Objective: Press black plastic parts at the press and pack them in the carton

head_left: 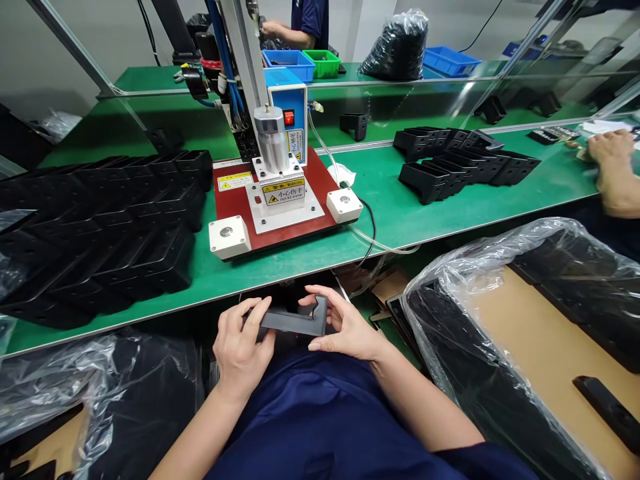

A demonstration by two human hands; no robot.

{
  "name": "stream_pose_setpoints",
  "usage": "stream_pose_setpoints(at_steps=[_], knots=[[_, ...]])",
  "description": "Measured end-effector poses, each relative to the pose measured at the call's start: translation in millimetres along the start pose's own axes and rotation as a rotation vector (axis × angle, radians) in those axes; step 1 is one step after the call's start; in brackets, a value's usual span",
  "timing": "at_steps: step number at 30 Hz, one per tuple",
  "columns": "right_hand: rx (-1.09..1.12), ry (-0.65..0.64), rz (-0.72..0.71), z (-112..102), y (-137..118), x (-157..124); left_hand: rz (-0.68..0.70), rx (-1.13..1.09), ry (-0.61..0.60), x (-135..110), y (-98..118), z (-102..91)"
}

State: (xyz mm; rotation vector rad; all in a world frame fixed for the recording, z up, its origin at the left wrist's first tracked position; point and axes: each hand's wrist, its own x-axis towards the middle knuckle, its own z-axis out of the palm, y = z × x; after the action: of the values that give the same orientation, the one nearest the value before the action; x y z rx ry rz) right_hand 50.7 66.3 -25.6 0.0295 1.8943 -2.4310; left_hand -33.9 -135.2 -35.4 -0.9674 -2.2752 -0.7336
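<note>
Head view: a seated worker in a dark blue garment holds a black plastic part (295, 323) low over the lap, just below the near edge of the green workbench (400, 207). The left hand (243, 347) has its fingers curled shut around the part's left end. The right hand (345, 327) grips the raised right end, thumb underneath and forefinger hooked over the top.

On the bench straight ahead stands a small press (280, 193) with a red base, a yellow warning label and a white button block at each front corner. A large heap of black parts (100, 227) lies to its left, and a smaller stack of the same parts (460, 163) to its right.

At the worker's right is a plastic-lined cardboard box (530, 333). A co-worker's hand (613, 157) rests at the bench's far right edge. Behind a clear partition, another person (300, 20) works beside a blue bin (287, 63) and a green bin (323, 61).
</note>
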Motion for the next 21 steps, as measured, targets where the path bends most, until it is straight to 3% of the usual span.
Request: stream_pose_setpoints(at_steps=[7, 11, 17, 21], knots=[[-0.01, 0.02, -0.043, 1.7, 1.0, -1.7, -0.012, -0.16, -0.034, -1.9, -1.7, 4.0], [0.007, 0.045, -0.081, 1.9, -2.1, -1.8, -0.053, -0.306, -0.141, -0.5, -2.9, 2.2], [-0.005, 0.094, -0.083, -0.2, -9.8, 0.7, -0.309, -0.521, -0.354, 6.6, 0.2, -8.5], [-0.01, 0.11, -0.039, 2.1, -11.1, 2.6, -0.497, -0.673, -0.415, 11.1, 2.1, -13.7]])
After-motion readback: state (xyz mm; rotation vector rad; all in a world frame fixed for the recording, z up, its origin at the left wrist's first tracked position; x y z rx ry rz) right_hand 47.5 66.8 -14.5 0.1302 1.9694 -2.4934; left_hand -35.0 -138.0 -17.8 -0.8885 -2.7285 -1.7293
